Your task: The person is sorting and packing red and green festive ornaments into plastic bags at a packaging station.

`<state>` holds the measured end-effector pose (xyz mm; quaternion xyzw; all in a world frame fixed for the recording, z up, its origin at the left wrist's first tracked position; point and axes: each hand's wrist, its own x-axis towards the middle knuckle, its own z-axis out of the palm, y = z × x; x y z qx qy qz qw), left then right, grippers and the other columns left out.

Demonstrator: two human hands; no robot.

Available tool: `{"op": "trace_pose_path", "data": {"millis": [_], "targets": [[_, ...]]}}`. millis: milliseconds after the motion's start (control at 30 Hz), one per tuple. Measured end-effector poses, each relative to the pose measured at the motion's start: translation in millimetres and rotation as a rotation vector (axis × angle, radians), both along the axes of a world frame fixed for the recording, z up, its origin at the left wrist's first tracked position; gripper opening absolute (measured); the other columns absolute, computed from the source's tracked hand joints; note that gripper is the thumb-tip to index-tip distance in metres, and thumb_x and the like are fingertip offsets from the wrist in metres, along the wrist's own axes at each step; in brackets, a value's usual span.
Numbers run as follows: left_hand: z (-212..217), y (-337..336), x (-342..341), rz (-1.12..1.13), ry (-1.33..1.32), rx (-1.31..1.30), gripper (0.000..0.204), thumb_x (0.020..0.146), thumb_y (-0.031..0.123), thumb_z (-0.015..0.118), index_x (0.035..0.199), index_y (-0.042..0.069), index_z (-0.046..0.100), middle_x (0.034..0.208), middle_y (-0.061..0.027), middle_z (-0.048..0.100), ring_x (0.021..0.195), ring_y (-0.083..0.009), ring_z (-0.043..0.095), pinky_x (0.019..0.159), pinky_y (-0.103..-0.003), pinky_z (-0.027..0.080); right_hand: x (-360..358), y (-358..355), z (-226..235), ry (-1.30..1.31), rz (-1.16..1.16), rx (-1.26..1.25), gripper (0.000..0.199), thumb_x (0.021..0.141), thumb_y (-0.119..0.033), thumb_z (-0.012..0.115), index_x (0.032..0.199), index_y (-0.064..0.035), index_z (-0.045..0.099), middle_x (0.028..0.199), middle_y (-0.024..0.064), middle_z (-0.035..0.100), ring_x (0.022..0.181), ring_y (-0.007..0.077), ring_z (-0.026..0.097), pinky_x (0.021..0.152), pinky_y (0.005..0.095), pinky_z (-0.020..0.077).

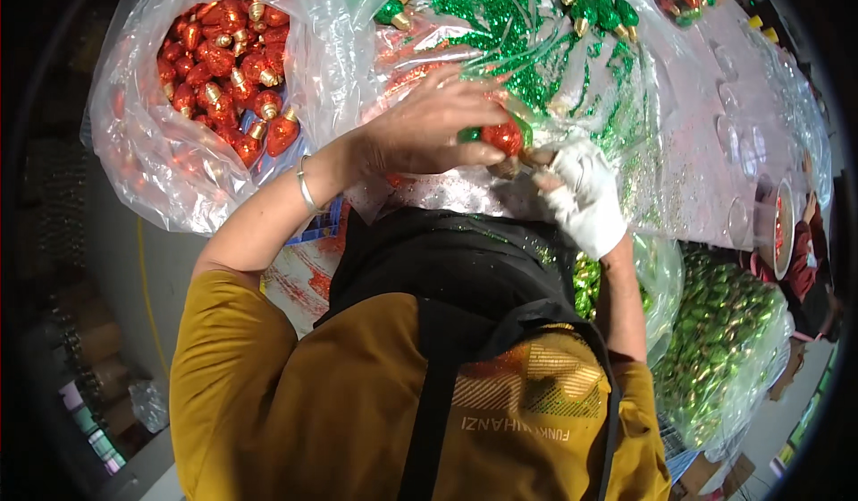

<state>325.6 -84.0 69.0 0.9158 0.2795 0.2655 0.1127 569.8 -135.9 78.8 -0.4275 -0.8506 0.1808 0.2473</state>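
Note:
Over the glitter-strewn table, my bare left hand, with a bangle at its wrist, curls its fingers and thumb around a red glitter bulb-shaped ornament. Some green shows on both sides of this ornament; I cannot tell what it belongs to. My right hand, in a white glove with bare fingertips, pinches at the ornament's lower end. Those fingertips are closed together, and the end between them is partly hidden.
A clear plastic bag of red bulb ornaments stands at the left. Green ornaments and loose green glitter lie at the far side. Bags of shiny green ornaments sit at the lower right. Another person is at the far right.

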Motion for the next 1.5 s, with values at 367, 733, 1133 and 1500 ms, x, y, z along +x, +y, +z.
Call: {"op": "trace_pose_path", "data": {"millis": [367,733,1133,1500], "targets": [[-22.7,-0.5,-36.5,-0.095,0.023,-0.166,0.014,0.077,0.009,0.063,0.091,0.006,0.061,0.087,-0.0078,0.058,0.100,-0.0265,0.056,0.094,-0.041,0.039,-21.4,22.3,67.7,0.020,0.084,-0.135,0.009,0.083,-0.008,0.061,0.089,-0.0010,0.061,0.081,0.0164,0.062,0.075,0.0339,0.061,0.067,0.0388,0.0483],[3.2,-30.1,-40.1,-0.133,-0.067,0.034,0.018,0.077,0.003,0.058,0.095,0.003,0.062,0.090,-0.0108,0.059,0.095,-0.0289,0.057,0.087,-0.040,0.044,-52.4,62.5,46.8,-0.325,0.273,-0.369,0.023,0.078,-0.002,0.055,0.101,-0.0010,0.063,0.078,0.0234,0.060,0.071,0.0366,0.061,0.067,0.0402,0.0489],[-17.4,-10.0,-49.6,-0.023,-0.199,0.003,0.016,0.079,0.004,0.058,0.092,-0.002,0.065,0.098,-0.0158,0.062,0.104,-0.0330,0.056,0.090,-0.040,0.045,-70.3,78.6,33.3,-0.411,0.418,-0.370,0.021,0.079,-0.007,0.059,0.098,-0.0026,0.067,0.077,0.0208,0.064,0.065,0.0323,0.062,0.061,0.0386,0.0493],[-25.8,-14.1,-48.7,-0.064,-0.300,-0.154,0.011,0.081,0.006,0.061,0.088,-0.002,0.064,0.091,-0.0149,0.062,0.100,-0.0321,0.059,0.089,-0.039,0.046,-103.9,102.9,-24.6,-0.801,0.598,-0.375,0.021,0.075,-0.013,0.061,0.094,-0.0053,0.067,0.084,0.0174,0.067,0.076,0.0340,0.065,0.068,0.0417,0.0507]]}}
